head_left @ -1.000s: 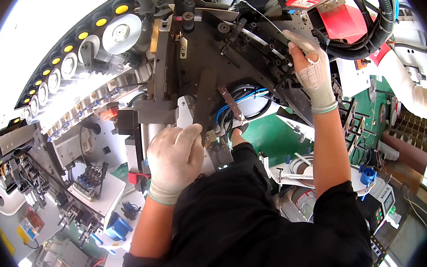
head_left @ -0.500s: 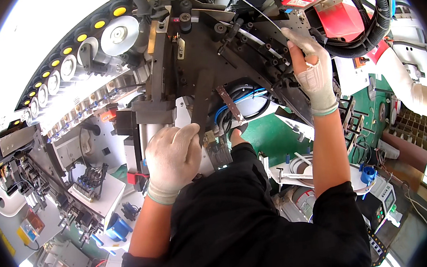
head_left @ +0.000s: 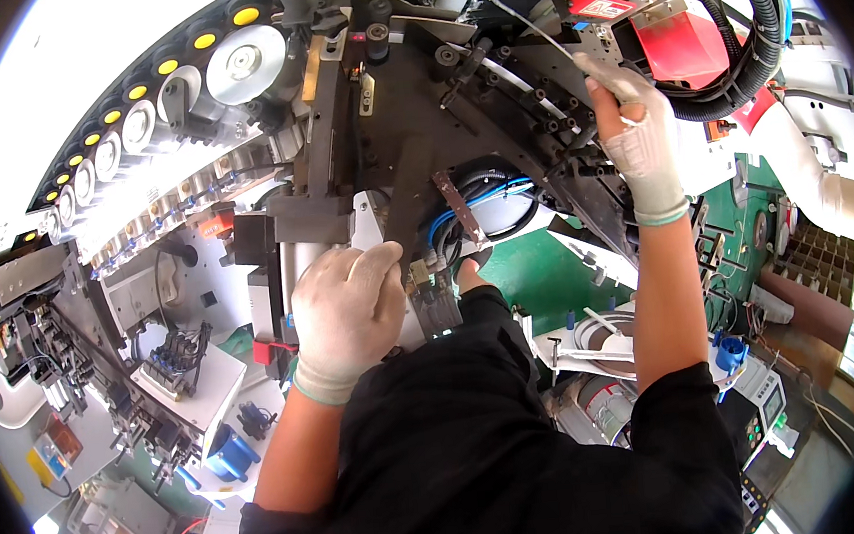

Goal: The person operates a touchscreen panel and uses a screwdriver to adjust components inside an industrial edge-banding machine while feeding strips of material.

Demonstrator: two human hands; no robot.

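My left hand [head_left: 345,309], in a pale knit glove, is closed in a fist at the front of the dark machine plate [head_left: 434,106]. A dark flat bar [head_left: 408,183] runs up from the fist, which seems wrapped round its near end. On the right, my right hand [head_left: 637,130] wears a similar glove with bare tips at the thumb and a finger. Its fingertips pinch the end of a thin pale rod [head_left: 533,26] that slants up and left over the plate. The palm side of the left hand is hidden.
A curved row of metal rollers [head_left: 138,127] with yellow-centred black knobs lies at the left. Thick black corrugated hoses [head_left: 762,0] and a red funnel-shaped part [head_left: 680,41] are at the upper right. Blue and black tubes [head_left: 482,197] run below the plate, above a green floor [head_left: 533,274].
The view has shifted slightly. My right hand sits a little farther right and lower, still at the rod's end. My left hand keeps nearly the same place and the same closed shape.
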